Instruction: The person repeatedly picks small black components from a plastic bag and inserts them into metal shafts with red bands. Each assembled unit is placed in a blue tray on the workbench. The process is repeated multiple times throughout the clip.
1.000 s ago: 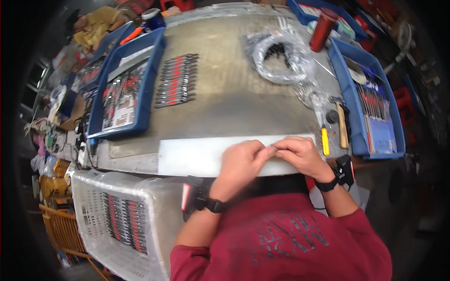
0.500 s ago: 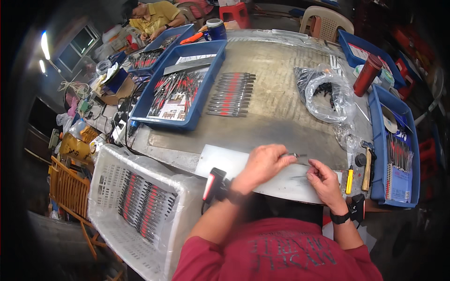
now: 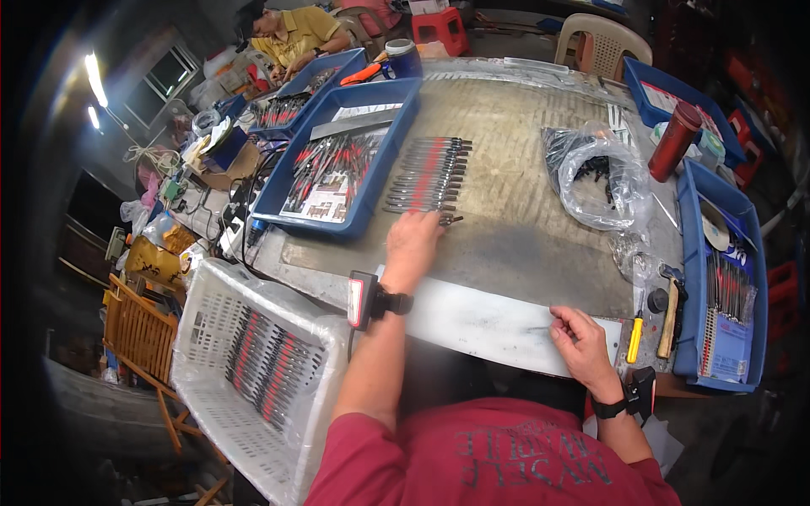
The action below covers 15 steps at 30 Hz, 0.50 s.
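My left hand (image 3: 412,244) is closed over a slim dark pen-like tool (image 3: 452,221) at the near end of a row; only the tool's right end shows past the fingers. The row (image 3: 429,173) holds several such tools, dark with red middles, lying side by side on the worktable. My right hand (image 3: 584,344) hovers at the right part of a white board (image 3: 472,325) along the table's near edge. Its fingers are curled in toward the thumb, and a small dark tip shows at the index finger; what it is cannot be made out.
Left of the row stands a blue tray (image 3: 405,110) of loose tools; below it, a plastic-lined white basket (image 3: 194,337) holds more in rows. To the right are a clear bag (image 3: 603,181) of black parts, a yellow-handled screwdriver (image 3: 635,339), a hammer (image 3: 669,320) and another blue tray (image 3: 688,337).
My left hand has moved from above the white board up and left to the row, carrying the pen-like tool. My right hand stays near the board. The whole view has shifted slightly.
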Motion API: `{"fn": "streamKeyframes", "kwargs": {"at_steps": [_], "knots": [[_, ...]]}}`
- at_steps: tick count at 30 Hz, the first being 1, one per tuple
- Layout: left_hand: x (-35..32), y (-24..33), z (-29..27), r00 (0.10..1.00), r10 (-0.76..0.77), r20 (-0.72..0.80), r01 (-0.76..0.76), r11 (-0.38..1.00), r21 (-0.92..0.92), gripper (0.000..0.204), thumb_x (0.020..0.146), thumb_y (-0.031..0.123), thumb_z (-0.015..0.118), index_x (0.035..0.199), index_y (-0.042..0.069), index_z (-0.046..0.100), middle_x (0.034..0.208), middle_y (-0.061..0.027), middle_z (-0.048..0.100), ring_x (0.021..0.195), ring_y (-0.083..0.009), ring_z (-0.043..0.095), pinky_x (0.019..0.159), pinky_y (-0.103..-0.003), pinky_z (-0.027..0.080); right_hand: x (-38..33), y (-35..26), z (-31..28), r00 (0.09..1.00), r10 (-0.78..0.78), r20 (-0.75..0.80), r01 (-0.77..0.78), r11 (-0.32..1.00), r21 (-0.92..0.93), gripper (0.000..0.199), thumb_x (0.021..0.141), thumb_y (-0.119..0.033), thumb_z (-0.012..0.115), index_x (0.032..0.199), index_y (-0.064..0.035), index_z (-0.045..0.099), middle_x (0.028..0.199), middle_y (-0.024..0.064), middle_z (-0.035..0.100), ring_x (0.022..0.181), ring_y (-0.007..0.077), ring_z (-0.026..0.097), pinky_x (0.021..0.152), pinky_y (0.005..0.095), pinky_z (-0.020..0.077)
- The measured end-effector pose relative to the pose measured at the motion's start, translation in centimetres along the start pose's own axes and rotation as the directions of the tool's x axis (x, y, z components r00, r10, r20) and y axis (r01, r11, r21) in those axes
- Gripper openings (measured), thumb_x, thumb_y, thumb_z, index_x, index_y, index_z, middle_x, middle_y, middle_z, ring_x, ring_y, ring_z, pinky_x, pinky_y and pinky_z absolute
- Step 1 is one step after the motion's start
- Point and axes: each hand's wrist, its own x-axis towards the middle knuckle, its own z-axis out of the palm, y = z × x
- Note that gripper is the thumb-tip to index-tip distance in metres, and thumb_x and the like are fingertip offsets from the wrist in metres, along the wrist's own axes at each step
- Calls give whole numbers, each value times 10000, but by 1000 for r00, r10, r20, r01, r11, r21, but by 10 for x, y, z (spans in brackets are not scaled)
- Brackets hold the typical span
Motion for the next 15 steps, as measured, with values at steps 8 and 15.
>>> {"fn": "streamKeyframes", "kwargs": {"at_steps": [8, 15], "knots": [[-4, -19, 12, 999, -9, 46, -1, 980, 198, 95, 782, 179, 681, 856, 128, 650, 863, -43, 605, 892, -250, 556, 764, -398, 426, 0, -1, 0, 999, -35, -3, 35, 999, -4, 249, 830, -50, 611, 1066, 29, 600, 849, 148, 604, 747, 260, 616, 678, 329, 490], [-3, -20, 18, 995, -49, 90, 29, 978, 206, 82, 798, 149, 650, 867, 104, 651, 865, -58, 598, 886, -266, 568, 759, -395, 446, -1, 0, 0, 1000, -11, -4, 11, 1000, -1, 250, 829, -55, 620, 1063, 29, 603, 859, 150, 608, 746, 257, 616, 679, 324, 492]]}}
